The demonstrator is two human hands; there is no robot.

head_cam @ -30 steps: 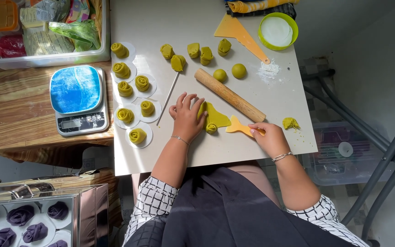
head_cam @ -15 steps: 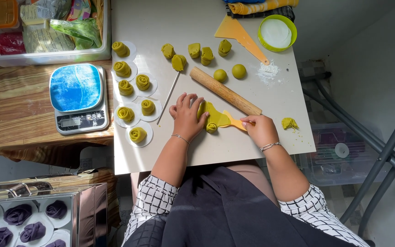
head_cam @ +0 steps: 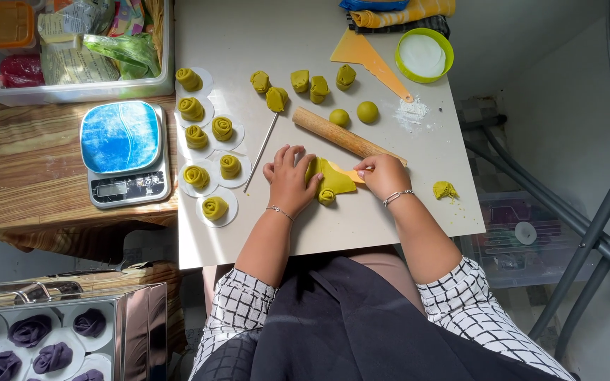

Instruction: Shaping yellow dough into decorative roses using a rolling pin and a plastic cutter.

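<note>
My left hand (head_cam: 289,176) lies flat on the white table (head_cam: 390,226) with fingers spread, its fingertips against the left edge of a flattened green dough sheet (head_cam: 335,182). One end of the sheet is rolled into a small coil (head_cam: 327,197). My right hand (head_cam: 384,173) is closed on a small orange tool (head_cam: 351,173) whose tip touches the sheet's right side. A wooden rolling pin (head_cam: 344,134) lies slantwise just behind both hands.
Rose-shaped green dough rolls (head_cam: 205,148) sit on white paper rounds at left, beside a thin stick (head_cam: 260,152). Dough pieces (head_cam: 310,81), two balls (head_cam: 367,111), an orange scraper (head_cam: 368,56), a flour bowl (head_cam: 425,55), a dough scrap (head_cam: 445,189), a scale (head_cam: 125,152), purple rolls (head_cam: 30,339).
My right hand has moved left from the table's right side, bringing the orange tool onto the dough sheet. My left hand has stayed on the sheet.
</note>
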